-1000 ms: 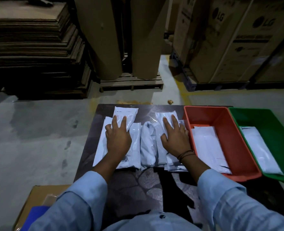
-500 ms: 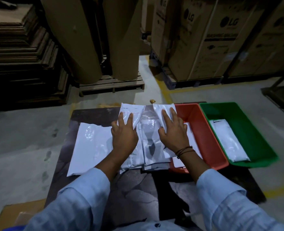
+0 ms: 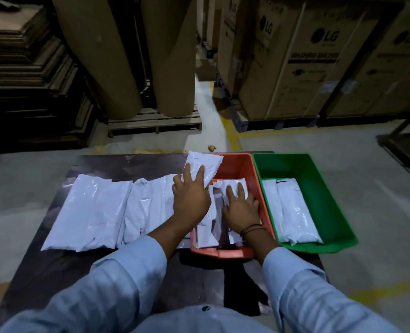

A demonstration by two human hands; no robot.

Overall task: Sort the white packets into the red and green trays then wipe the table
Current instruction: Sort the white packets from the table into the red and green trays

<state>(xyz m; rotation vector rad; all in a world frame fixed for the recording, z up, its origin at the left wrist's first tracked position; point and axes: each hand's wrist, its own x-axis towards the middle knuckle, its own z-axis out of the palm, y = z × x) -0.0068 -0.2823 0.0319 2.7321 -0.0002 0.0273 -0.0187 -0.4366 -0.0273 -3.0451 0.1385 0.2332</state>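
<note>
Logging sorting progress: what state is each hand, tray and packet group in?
red tray: holds a packet pile
green tray: holds white packets
left hand: flat, pressing a top packet across the red tray's rim
right hand: flat on the packet pile
table packets: unsorted, overlapping

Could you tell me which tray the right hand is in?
The red tray: the right hand presses its packets; no hand touches the green tray.

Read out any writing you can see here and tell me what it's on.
"LG": printed on each of the three cardboard boxes at the back.
"WASHING MACHINE": on the middle box, under its logo.
Smaller print on the boxes and dark marks on the white packets: too blurred to read.
</note>
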